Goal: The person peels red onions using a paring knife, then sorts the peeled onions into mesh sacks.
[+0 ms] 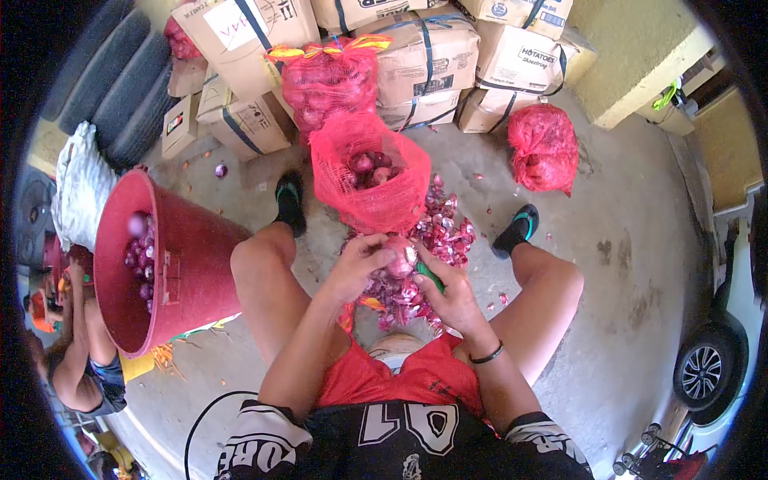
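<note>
Between my knees, my left hand (358,270) is closed around a red onion (400,258), its pale inner layer showing on the right side. My right hand (454,298) is wrapped around a green handle (430,278) and presses close against the onion; the working end of this tool is hidden. Beneath both hands lies a heap of purple onion skins (444,232). Just beyond them, an open red mesh sack (336,172) holds several unpeeled onions (374,168).
Left of my leg, a large red tub (196,264) holds peeled onions (144,256); one blurred onion (138,224) is at its mouth. Full mesh sacks (544,148) and strapped cartons (428,56) stand ahead. A co-worker (80,344) sits at far left; a car wheel (708,372) is right.
</note>
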The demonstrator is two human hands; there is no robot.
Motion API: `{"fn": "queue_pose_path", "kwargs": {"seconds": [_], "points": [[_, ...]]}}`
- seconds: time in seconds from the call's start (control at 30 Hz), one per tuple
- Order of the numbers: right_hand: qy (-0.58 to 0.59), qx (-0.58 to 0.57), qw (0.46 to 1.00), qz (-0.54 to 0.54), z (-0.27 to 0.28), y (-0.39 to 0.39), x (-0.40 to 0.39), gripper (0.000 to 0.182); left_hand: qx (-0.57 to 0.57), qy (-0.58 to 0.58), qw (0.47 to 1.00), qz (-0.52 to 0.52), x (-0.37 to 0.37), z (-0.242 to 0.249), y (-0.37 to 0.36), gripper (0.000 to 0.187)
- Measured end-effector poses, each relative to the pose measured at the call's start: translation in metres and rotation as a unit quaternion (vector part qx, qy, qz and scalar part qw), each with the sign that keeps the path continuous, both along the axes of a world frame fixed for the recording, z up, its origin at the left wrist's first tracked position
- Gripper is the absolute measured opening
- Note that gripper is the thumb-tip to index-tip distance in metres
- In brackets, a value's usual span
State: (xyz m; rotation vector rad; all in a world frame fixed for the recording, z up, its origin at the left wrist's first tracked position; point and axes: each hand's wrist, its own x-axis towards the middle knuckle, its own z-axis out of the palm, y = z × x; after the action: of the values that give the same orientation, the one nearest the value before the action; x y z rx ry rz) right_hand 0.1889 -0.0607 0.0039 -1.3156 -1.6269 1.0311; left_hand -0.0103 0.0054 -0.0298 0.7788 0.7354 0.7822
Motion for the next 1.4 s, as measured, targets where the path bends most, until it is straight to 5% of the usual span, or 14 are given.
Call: {"fn": "queue_pose_path", "kwargs": {"seconds": [0.07, 0.2, 0.37, 0.5, 0.6, 0.73, 0.93, 1.07, 1.2, 1.3, 1.4], "points": [[0.001, -0.01, 1.0, 0.003, -0.002, 0.002, 0.002, 0.048, -0.087, -0.062, 0.994, -0.009, 0.004, 0.006, 0.001, 0.032], [0.004, -0.126, 0.992, -0.01, 0.006, 0.001, 0.004, 0.047, 0.09, 0.044, 0.995, -0.004, 0.003, -0.012, -0.002, 0.032], [0.053, -0.006, 0.998, -0.042, -0.032, 0.003, 0.005, 0.044, 0.194, 0.16, 0.968, -0.004, 0.012, 0.023, -0.01, 0.035], [0.132, 0.026, 0.99, -0.04, -0.039, 0.005, 0.003, 0.041, 0.139, 0.081, 0.987, 0.006, 0.013, 0.016, -0.008, 0.041], [0.366, -0.201, 0.909, -0.023, -0.028, -0.003, 0.009, 0.039, 0.074, -0.007, 0.997, 0.028, 0.014, 0.006, -0.006, 0.045], [0.424, -0.245, 0.868, -0.078, -0.017, -0.008, -0.002, 0.04, 0.052, 0.023, 0.998, 0.011, 0.016, 0.005, -0.004, 0.046], [0.384, -0.247, 0.888, -0.051, -0.019, -0.004, 0.004, 0.037, 0.027, 0.019, 0.999, -0.015, 0.011, -0.001, -0.007, 0.045], [0.396, -0.221, 0.882, -0.126, -0.012, 0.012, 0.033, 0.034, 0.05, -0.011, 0.997, -0.065, 0.003, -0.001, -0.007, 0.047], [0.178, -0.227, 0.95, -0.118, -0.021, 0.01, 0.023, 0.046, 0.002, -0.123, 0.992, -0.01, 0.007, -0.006, -0.007, 0.052], [0.014, 0.037, 0.996, -0.086, -0.054, 0.011, 0.011, 0.054, -0.009, -0.13, 0.991, 0.037, 0.012, -0.006, -0.008, 0.051], [0.018, -0.037, 0.997, -0.07, -0.023, -0.005, -0.002, 0.054, -0.035, -0.123, 0.989, 0.074, 0.016, -0.007, -0.009, 0.05]]}}
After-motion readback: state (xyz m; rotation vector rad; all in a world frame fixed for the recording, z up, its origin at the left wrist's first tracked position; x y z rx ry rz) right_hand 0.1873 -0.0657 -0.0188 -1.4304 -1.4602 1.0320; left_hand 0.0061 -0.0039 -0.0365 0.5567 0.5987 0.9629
